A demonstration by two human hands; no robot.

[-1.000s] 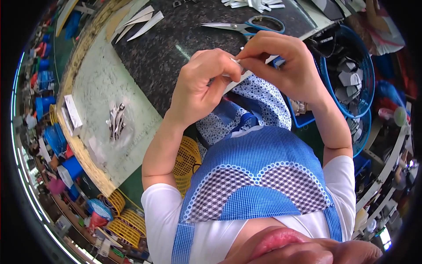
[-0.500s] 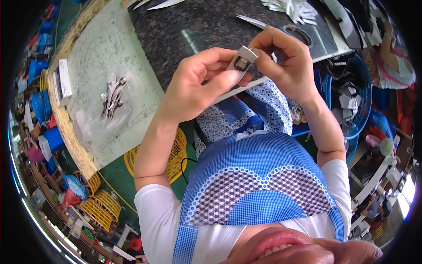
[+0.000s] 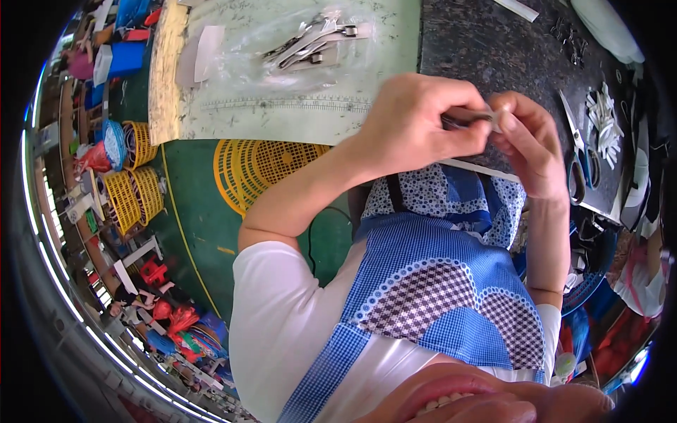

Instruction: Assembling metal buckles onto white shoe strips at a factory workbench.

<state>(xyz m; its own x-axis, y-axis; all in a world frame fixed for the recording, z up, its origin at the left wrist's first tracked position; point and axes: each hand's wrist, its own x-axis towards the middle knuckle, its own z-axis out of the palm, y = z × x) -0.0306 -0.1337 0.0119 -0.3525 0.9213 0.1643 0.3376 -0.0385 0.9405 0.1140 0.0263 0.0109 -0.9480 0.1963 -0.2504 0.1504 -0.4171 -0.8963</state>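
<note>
My left hand [image 3: 423, 120] is closed on a small strap piece [image 3: 468, 115], which shows as a dark, narrow strip between thumb and fingers. The thumb and fingertips of my right hand [image 3: 530, 144] pinch its pale end. Both hands meet above the front edge of the dark speckled slab [image 3: 479, 53]. Fingers cover most of the piece, and its buckle cannot be made out now. To the left, on the pale cutting board [image 3: 247, 123], several strap pieces with metal buckles [image 3: 314, 48] lie on a clear plastic bag [image 3: 243, 67].
Scissors [image 3: 578, 144] lie to the right of my right hand, beside white gloves [image 3: 605, 127]. Small dark metal parts [image 3: 568, 41] sit farther back. A yellow basket [image 3: 233, 180] stands on the floor below the board, and a blue basket [image 3: 585, 289] stands at the right.
My view has swung left, so the board and bag appear farther right. The strap piece has been turned, hiding its buckle face; both hands still grip it.
</note>
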